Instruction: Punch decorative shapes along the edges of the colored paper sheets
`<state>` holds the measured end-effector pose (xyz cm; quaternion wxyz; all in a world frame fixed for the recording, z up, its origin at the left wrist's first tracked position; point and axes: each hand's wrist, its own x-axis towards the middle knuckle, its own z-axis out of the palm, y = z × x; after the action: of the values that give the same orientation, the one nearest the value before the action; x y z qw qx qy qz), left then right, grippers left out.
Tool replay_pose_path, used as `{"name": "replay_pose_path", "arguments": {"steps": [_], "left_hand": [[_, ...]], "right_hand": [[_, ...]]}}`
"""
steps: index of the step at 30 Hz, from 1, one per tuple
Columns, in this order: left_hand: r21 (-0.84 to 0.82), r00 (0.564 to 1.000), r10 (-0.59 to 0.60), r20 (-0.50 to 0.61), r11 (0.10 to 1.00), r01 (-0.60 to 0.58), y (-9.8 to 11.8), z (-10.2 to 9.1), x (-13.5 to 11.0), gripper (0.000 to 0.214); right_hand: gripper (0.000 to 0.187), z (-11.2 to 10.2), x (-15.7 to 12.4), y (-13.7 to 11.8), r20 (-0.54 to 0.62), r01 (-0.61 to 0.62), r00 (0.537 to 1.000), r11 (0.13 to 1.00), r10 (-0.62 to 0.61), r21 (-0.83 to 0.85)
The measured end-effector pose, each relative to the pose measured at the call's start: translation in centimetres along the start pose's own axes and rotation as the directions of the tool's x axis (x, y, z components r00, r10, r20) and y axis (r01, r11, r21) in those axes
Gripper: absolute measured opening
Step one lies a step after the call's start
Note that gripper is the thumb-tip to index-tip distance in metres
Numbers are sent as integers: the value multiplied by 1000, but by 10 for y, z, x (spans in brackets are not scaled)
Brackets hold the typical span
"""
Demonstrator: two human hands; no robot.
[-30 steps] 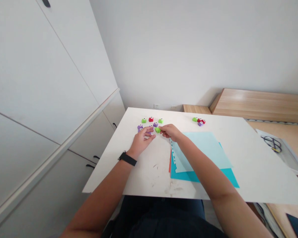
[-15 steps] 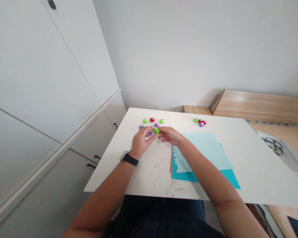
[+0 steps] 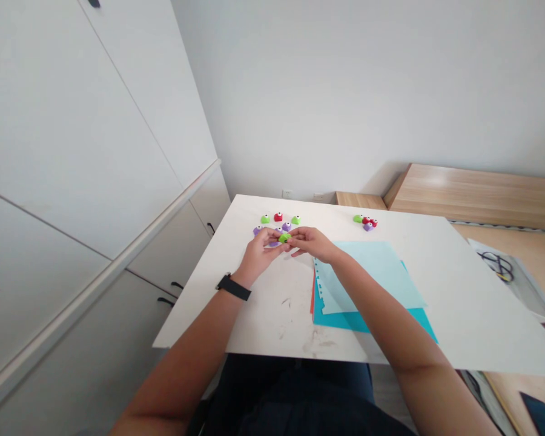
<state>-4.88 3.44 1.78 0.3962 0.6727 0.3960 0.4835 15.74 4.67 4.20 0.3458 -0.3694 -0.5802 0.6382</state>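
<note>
Both my hands meet over the white table (image 3: 272, 321), with a small green eyed piece (image 3: 284, 238) pinched between the fingertips of my left hand (image 3: 258, 255) and my right hand (image 3: 310, 242). Around them lie small pieces with round eyes: a red one (image 3: 278, 217), a green one (image 3: 265, 219), another green one (image 3: 295, 220), and a purple one (image 3: 286, 226). A black watch (image 3: 233, 287) circles my left wrist. Further right sits a small cluster of green, red and purple pieces (image 3: 366, 223).
Right of my hands lies a stack of light blue, teal and orange-red paper sheets (image 3: 367, 272). White cupboards (image 3: 72, 121) stand along the left. A wooden shelf (image 3: 476, 197) and a tray holding a black cable (image 3: 499, 266) are beyond the table's right side.
My hands have drawn closer together, and the fingers of both now close around the green piece, which has been lifted from its earlier spot on the table.
</note>
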Motion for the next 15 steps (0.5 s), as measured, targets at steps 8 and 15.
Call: {"name": "replay_pose_path", "arguments": {"steps": [8,15], "left_hand": [[-131,953,-95,287,982,137,-4,-20,11,43],[-72,974,-48,219,995,65,-4,-13,8,39]], "right_hand": [[43,0,-6,-7,110,91,991,983,-75,-157],[44,-2,-6,-1,93,148,988,950,-127,-276]]}}
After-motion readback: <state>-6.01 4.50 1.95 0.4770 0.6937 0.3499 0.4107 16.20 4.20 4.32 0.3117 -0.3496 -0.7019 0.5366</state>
